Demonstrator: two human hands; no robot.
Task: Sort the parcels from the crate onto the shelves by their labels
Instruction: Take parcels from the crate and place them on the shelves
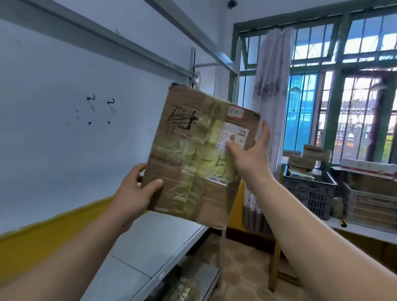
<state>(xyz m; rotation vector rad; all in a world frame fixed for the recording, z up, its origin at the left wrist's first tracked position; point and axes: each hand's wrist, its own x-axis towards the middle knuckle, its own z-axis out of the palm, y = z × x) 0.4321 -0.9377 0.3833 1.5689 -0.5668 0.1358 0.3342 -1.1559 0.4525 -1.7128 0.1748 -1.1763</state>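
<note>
I see a flat cardboard parcel (199,155) held upright, banded with yellowed tape and marked "1-5" in pen. The left hand (138,190) grips its lower left corner, thumb across the front. The right hand (250,153) pinches the right edge, thumb on the white label (234,135). A grey metal shelf (160,239) lies below; a dark crate (309,192) of parcels stands well off to the right.
</note>
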